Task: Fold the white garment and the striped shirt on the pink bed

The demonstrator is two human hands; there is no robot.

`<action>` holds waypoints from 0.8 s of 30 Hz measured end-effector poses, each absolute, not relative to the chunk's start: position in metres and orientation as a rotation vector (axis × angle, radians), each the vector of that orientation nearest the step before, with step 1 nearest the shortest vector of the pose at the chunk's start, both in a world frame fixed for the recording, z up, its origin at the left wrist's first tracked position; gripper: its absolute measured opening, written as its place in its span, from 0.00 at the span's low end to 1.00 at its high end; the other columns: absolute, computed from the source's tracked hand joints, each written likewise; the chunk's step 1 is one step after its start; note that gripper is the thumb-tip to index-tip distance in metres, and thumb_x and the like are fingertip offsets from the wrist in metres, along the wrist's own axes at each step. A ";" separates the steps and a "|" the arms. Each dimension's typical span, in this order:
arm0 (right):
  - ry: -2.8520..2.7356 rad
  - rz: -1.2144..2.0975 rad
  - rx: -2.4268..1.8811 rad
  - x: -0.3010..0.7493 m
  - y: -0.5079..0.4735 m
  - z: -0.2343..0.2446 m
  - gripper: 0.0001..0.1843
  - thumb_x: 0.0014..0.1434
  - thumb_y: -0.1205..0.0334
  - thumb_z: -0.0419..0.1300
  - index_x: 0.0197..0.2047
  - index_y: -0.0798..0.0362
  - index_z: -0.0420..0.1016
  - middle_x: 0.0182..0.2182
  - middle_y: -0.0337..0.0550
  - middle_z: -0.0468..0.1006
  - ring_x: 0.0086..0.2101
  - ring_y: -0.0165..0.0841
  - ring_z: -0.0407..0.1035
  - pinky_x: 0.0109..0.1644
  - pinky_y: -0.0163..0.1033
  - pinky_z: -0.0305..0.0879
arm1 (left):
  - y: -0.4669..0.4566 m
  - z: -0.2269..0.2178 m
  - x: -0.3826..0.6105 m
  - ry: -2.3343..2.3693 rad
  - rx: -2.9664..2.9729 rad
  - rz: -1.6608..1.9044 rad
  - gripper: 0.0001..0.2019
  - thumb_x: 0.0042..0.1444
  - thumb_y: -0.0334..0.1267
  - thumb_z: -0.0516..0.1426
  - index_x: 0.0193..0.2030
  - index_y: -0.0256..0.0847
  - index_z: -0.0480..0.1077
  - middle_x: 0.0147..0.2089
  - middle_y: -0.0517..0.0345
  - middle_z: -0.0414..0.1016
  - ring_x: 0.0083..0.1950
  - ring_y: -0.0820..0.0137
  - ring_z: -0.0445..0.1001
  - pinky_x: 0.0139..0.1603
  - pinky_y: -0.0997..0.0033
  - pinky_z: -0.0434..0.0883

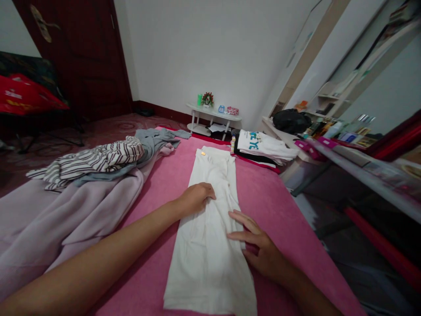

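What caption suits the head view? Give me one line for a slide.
Left hand and right hand on a white garment laid over pink fabric.

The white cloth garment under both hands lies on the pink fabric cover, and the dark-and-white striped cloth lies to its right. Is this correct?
The side is wrong: the head view shows the striped cloth left of the white garment, which does lie on the pink cover.
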State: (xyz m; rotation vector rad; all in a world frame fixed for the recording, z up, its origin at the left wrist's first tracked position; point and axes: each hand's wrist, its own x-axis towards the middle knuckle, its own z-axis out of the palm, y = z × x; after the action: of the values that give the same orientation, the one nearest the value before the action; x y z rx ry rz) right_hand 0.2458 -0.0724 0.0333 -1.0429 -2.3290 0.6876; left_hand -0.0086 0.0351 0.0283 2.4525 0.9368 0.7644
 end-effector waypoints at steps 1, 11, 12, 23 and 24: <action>-2.337 0.692 -0.996 0.245 -0.078 0.034 0.22 0.53 0.72 0.57 0.47 0.39 0.77 0.63 0.40 0.60 0.63 0.40 0.51 0.64 0.55 0.51 | 0.028 0.034 -0.011 0.883 2.467 0.725 0.26 0.41 0.16 0.48 0.43 0.40 0.76 0.45 0.51 0.76 0.49 0.65 0.72 0.51 0.67 0.67; -2.115 0.911 -0.669 0.238 -0.079 0.053 0.09 0.60 0.60 0.58 0.41 0.41 0.79 0.41 0.43 0.80 0.44 0.36 0.73 0.57 0.50 0.62 | -0.065 0.095 -0.022 0.501 2.529 0.328 0.34 0.39 0.39 0.67 0.58 0.45 0.67 0.63 0.46 0.63 0.61 0.54 0.64 0.59 0.60 0.63; -2.090 0.922 -0.637 0.237 -0.078 0.056 0.09 0.61 0.59 0.58 0.41 0.41 0.80 0.39 0.43 0.81 0.42 0.36 0.74 0.55 0.48 0.64 | -0.071 0.093 -0.019 0.549 2.560 0.345 0.36 0.39 0.43 0.67 0.58 0.46 0.66 0.64 0.46 0.60 0.62 0.52 0.62 0.61 0.56 0.60; -1.967 0.957 -0.769 0.232 -0.082 0.065 0.13 0.60 0.54 0.56 0.37 0.48 0.81 0.32 0.45 0.80 0.35 0.37 0.74 0.40 0.41 0.70 | -0.082 0.068 0.015 0.923 2.405 0.614 0.09 0.54 0.40 0.56 0.40 0.41 0.73 0.40 0.52 0.74 0.44 0.61 0.71 0.48 0.62 0.66; -1.911 0.970 -0.885 0.230 -0.077 0.066 0.13 0.59 0.54 0.57 0.33 0.50 0.81 0.29 0.44 0.80 0.32 0.36 0.73 0.37 0.39 0.69 | -0.073 0.067 0.015 0.946 2.256 0.673 0.08 0.55 0.40 0.55 0.36 0.40 0.73 0.36 0.53 0.74 0.40 0.64 0.72 0.43 0.66 0.67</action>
State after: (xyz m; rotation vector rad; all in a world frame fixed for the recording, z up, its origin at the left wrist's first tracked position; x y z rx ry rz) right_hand 0.2304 -0.0774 0.0663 -0.8845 -1.9107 0.9699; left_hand 0.0148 -0.0734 0.0672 2.2563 0.9459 0.6729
